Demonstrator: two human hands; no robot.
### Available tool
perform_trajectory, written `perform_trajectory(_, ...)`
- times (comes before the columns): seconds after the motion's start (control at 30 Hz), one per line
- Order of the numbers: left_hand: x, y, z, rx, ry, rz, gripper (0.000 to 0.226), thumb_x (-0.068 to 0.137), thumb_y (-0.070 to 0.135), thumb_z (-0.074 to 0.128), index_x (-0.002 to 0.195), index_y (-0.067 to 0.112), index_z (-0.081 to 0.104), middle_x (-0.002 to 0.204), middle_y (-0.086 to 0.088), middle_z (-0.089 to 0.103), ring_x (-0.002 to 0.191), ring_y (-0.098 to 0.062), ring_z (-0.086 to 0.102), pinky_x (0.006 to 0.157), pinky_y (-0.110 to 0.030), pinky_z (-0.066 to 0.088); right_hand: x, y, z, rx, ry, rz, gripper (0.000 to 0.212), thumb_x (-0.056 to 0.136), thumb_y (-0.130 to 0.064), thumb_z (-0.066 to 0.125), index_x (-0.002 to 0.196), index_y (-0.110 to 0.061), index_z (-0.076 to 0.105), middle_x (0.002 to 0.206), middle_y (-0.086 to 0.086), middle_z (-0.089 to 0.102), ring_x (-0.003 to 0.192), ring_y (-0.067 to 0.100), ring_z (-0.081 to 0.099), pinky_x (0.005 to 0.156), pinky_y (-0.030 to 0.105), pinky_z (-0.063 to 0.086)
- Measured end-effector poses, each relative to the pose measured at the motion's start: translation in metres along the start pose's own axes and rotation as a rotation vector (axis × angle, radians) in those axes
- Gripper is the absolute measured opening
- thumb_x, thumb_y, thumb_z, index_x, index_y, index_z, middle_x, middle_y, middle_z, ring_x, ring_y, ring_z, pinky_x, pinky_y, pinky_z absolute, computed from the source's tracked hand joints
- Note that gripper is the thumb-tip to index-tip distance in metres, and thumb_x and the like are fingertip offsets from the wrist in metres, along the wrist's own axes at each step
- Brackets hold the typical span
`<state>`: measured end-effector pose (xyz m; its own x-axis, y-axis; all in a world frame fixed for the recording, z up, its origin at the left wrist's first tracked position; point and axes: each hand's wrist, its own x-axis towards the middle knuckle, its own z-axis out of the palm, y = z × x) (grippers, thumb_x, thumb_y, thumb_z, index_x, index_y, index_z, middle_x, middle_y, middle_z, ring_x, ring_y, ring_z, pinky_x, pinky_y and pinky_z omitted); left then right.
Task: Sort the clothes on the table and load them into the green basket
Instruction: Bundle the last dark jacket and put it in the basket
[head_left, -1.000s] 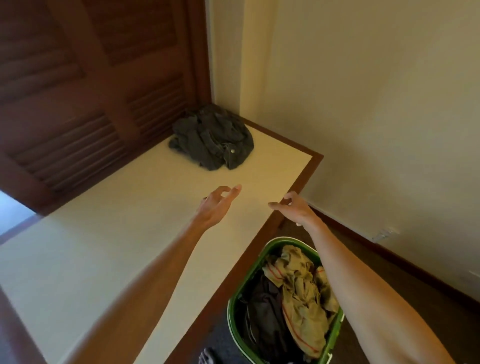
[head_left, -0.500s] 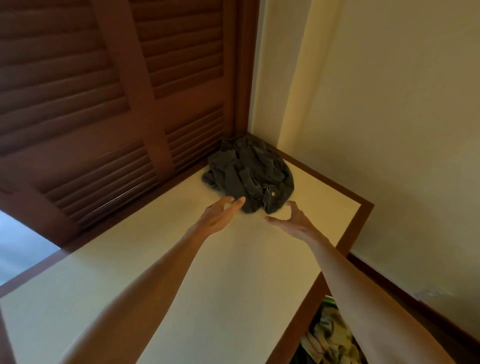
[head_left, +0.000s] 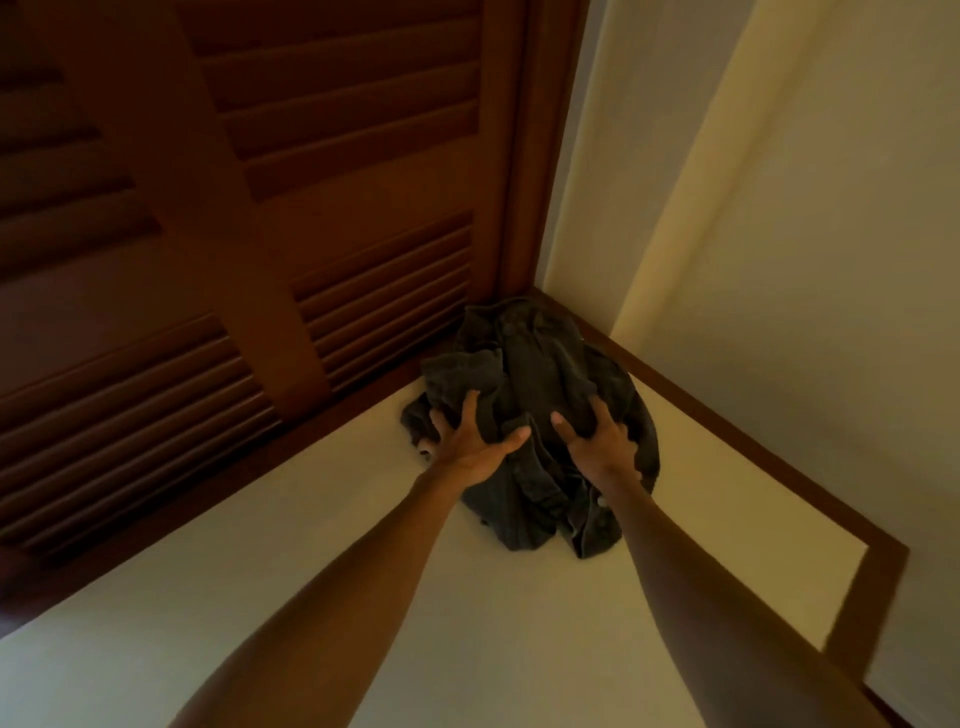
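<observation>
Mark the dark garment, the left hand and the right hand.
dark garment (head_left: 540, 364): head view, upper crumpled folds.
left hand (head_left: 470, 449): head view, back of hand.
right hand (head_left: 602, 447): head view, back of hand.

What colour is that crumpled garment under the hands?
Dark grey-green garment, plain, no pattern; seen in the head view.
</observation>
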<state>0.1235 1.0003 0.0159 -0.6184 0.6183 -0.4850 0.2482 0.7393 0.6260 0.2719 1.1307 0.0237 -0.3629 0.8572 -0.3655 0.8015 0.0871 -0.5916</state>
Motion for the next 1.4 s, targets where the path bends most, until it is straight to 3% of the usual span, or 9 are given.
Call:
perform_trajectory(0.23, -0.014, -0.036, -0.006, 0.011, 0.261, 0.154, 0.041, 0.088, 0.049, 0.073, 0.11, 0.028, 0.045, 0.138, -0.011, 0.04, 0.123, -0.039, 0.047, 0.109, -0.047, 0.028, -0.015, 0.042, 0.006, 0.383, 0.248, -0.05, 0.039, 0.095, -0.041, 0.063, 0.128, -0.02, 0.06, 0.128, 0.013, 0.064, 0.123, 0.038, 0.057, 0.104, 0.052, 0.047)
perform_trajectory(0.5, -0.17, -0.16, -0.04, -0.127, 0.34, 0.162, 0.039, 0.078, 0.027, 0.088, 0.101, 0.021, 0.057, 0.101, 0.0, 0.061, 0.094, -0.026, 0.062, 0.074, -0.026, 0.042, -0.127, 0.113, -0.029, 0.765, 0.461, 0.188, 0.02, 0.099, -0.017, 0.062, 0.102, 0.002, 0.066, 0.094, 0.018, 0.065, 0.092, 0.034, 0.06, 0.077, 0.035, 0.042)
perform_trajectory(0.63, -0.257, -0.207, -0.073, -0.151, 0.519, 0.056, 0.036, 0.078, 0.019, 0.088, 0.097, 0.024, 0.058, 0.093, 0.001, 0.065, 0.083, -0.024, 0.064, 0.064, -0.032, 0.048, -0.178, 0.112, -0.091, 0.814, 0.549, 0.078, 0.006, 0.096, -0.026, 0.067, 0.091, -0.025, 0.068, 0.093, 0.0, 0.068, 0.099, 0.028, 0.067, 0.092, 0.049, 0.055)
perform_trajectory(0.77, -0.321, -0.248, -0.119, -0.219, 0.732, 0.046, 0.031, 0.08, -0.006, 0.08, 0.097, 0.01, 0.059, 0.099, -0.013, 0.067, 0.079, -0.016, 0.064, 0.068, -0.034, 0.053, -0.227, 0.078, -0.148, 0.792, 0.528, -0.09, 0.024, 0.095, -0.03, 0.069, 0.115, -0.017, 0.066, 0.106, 0.001, 0.067, 0.098, 0.018, 0.064, 0.097, 0.039, 0.051)
perform_trajectory(0.93, -0.339, -0.322, -0.144, -0.183, 0.475, -0.055, 0.036, 0.082, 0.0, 0.081, 0.097, 0.028, 0.066, 0.105, -0.021, 0.071, 0.099, -0.047, 0.066, 0.084, -0.055, 0.053, -0.266, 0.059, -0.149, 0.909, 0.169, -0.092, 0.008, 0.095, -0.03, 0.068, 0.1, -0.024, 0.068, 0.104, 0.001, 0.071, 0.1, 0.022, 0.068, 0.082, 0.042, 0.057)
perform_trajectory(1.0, -0.34, -0.324, -0.136, -0.019, 0.378, -0.063, 0.033, 0.085, 0.018, 0.082, 0.113, 0.027, 0.067, 0.126, -0.022, 0.065, 0.124, -0.047, 0.056, 0.095, -0.058, 0.048, -0.271, 0.061, -0.136, 0.84, -0.092, -0.073, 0.036, 0.091, -0.038, 0.069, 0.123, -0.025, 0.061, 0.125, 0.004, 0.066, 0.106, 0.021, 0.065, 0.082, 0.042, 0.055)
perform_trajectory(1.1, -0.343, -0.296, -0.121, 0.156, 0.408, -0.011, 0.054, 0.092, 0.056, 0.062, 0.141, 0.035, 0.053, 0.153, -0.011, 0.048, 0.144, -0.042, 0.035, 0.108, -0.063, 0.039, -0.289, 0.055, -0.101, 0.446, -0.164, -0.124, 0.096, 0.08, -0.058, 0.074, 0.156, -0.029, 0.025, 0.158, 0.003, 0.038, 0.139, 0.028, 0.044, 0.114, 0.05, 0.039)
perform_trajectory(1.23, -0.336, -0.263, -0.09, 0.216, 0.349, -0.027, 0.074, 0.093, 0.078, 0.032, 0.15, 0.033, 0.042, 0.156, -0.008, 0.043, 0.139, -0.036, 0.045, 0.109, -0.054, 0.042, -0.354, 0.069, -0.005, 0.119, -0.08, -0.18, 0.107, 0.081, -0.072, 0.063, 0.161, -0.028, 0.008, 0.167, -0.001, 0.014, 0.153, 0.026, 0.017, 0.121, 0.05, 0.026)
perform_trajectory(1.4, -0.324, -0.264, -0.059, 0.171, 0.241, -0.326, 0.088, 0.093, 0.072, 0.045, 0.156, 0.013, 0.024, 0.152, -0.022, 0.039, 0.136, -0.044, 0.045, 0.107, -0.051, 0.042, -0.405, 0.112, 0.078, -0.031, -0.069, 0.334, 0.122, 0.077, -0.059, 0.077, 0.159, -0.016, -0.002, 0.163, 0.014, 0.013, 0.148, 0.038, 0.021, 0.112, 0.061, 0.033)
